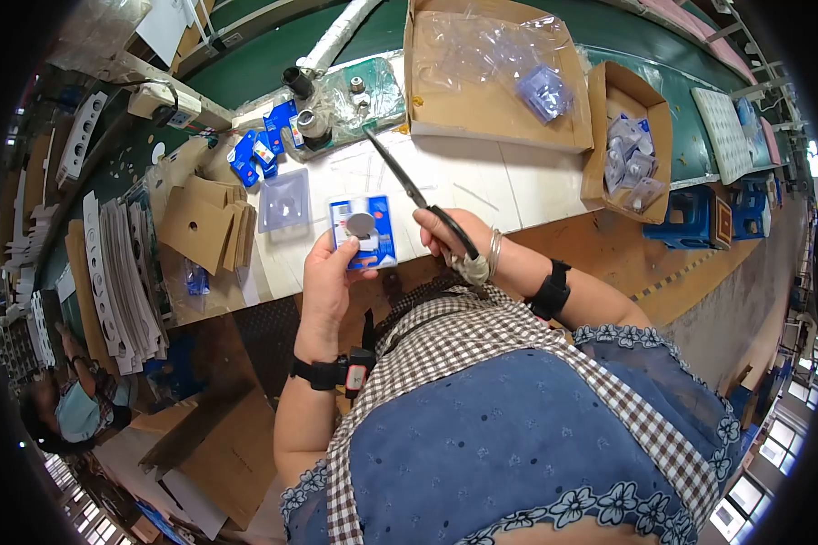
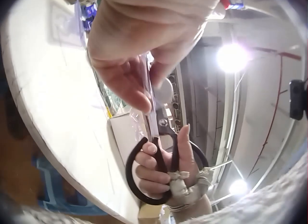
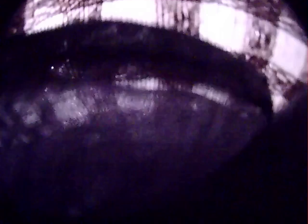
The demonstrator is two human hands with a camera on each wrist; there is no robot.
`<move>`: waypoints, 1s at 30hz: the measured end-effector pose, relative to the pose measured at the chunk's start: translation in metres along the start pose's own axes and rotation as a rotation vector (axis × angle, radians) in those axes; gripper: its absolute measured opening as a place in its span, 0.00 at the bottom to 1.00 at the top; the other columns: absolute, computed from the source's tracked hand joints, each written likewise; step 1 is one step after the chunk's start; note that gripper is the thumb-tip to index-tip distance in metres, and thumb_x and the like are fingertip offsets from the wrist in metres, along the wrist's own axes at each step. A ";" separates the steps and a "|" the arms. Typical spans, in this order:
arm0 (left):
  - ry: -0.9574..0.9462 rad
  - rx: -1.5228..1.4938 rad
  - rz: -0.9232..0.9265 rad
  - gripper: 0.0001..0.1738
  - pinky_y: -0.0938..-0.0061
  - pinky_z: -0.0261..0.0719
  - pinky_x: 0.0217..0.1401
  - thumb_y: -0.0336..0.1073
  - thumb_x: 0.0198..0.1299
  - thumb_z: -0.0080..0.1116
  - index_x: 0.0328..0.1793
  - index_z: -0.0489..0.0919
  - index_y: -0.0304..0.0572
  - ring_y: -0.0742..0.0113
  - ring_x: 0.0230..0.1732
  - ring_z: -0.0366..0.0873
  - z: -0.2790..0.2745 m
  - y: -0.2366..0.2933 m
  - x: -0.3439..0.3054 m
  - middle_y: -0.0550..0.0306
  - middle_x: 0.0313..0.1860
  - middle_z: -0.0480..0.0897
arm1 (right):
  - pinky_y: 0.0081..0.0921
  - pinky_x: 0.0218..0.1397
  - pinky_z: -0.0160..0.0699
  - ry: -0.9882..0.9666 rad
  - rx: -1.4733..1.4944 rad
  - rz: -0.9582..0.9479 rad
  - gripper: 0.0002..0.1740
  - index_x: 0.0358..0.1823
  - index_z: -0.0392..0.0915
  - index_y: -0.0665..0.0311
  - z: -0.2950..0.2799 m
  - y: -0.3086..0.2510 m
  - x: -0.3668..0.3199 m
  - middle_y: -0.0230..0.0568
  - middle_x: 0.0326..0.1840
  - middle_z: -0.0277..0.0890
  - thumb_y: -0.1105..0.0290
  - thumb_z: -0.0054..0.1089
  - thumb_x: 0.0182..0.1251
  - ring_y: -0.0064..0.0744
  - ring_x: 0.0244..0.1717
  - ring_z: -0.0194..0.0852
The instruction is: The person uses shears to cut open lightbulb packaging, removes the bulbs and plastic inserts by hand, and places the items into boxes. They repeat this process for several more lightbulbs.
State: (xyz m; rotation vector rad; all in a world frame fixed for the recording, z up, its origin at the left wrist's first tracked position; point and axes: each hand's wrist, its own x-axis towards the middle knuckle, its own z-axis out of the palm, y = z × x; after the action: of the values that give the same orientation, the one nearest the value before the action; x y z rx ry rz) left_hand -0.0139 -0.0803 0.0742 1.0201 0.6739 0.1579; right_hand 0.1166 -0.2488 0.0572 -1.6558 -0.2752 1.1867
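Observation:
My left hand pinches a blue and white blister card by its left edge, above the front edge of the table. A round, pale disc shape sits on the card's face. Black-handled scissors are in my right hand, fingers through the handle loops, blades pointing away over the table just right of the card. In the left wrist view the card is edge-on and the scissors' handle lies beyond it. Dark blur and checked cloth fill the right wrist view.
A clear plastic blister shell lies left of the card, near blue cards. A press-like metal fitting stands behind. Two cardboard boxes hold clear packs. Folded cardboard stands at the left, blue stools at the right.

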 end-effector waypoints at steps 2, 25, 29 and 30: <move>-0.195 0.215 0.017 0.17 0.84 0.75 0.23 0.31 0.60 0.51 0.54 0.71 0.34 0.76 0.28 0.76 0.000 0.007 -0.001 0.56 0.36 0.80 | 0.16 0.17 0.64 -0.025 -0.001 -0.094 0.29 0.24 0.75 0.61 -0.009 -0.012 -0.002 0.30 0.14 0.70 0.38 0.54 0.56 0.18 0.13 0.64; -0.106 0.125 0.152 0.04 0.79 0.73 0.30 0.30 0.58 0.54 0.36 0.75 0.37 0.75 0.25 0.71 0.005 0.010 0.002 0.62 0.24 0.75 | 0.22 0.26 0.73 0.176 -0.031 -0.246 0.18 0.40 0.76 0.67 -0.021 0.022 0.022 0.37 0.26 0.77 0.62 0.63 0.52 0.23 0.23 0.73; -0.070 0.172 0.145 0.04 0.80 0.73 0.29 0.30 0.58 0.54 0.36 0.76 0.37 0.75 0.24 0.71 -0.001 0.017 0.002 0.61 0.24 0.74 | 0.34 0.39 0.73 0.378 -0.751 -0.207 0.16 0.34 0.75 0.62 -0.041 0.009 -0.007 0.45 0.29 0.76 0.59 0.64 0.48 0.42 0.33 0.76; -0.035 0.160 0.147 0.04 0.80 0.73 0.28 0.30 0.58 0.54 0.36 0.75 0.37 0.75 0.23 0.71 -0.003 0.018 0.003 0.62 0.24 0.74 | 0.35 0.41 0.73 0.392 -0.913 -0.195 0.15 0.33 0.75 0.62 -0.047 0.008 -0.013 0.46 0.30 0.76 0.60 0.64 0.48 0.44 0.35 0.75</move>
State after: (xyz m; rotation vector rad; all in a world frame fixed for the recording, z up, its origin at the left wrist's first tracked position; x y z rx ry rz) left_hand -0.0105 -0.0673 0.0865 1.2238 0.5869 0.2165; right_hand 0.1450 -0.2888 0.0570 -2.5227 -0.7859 0.5654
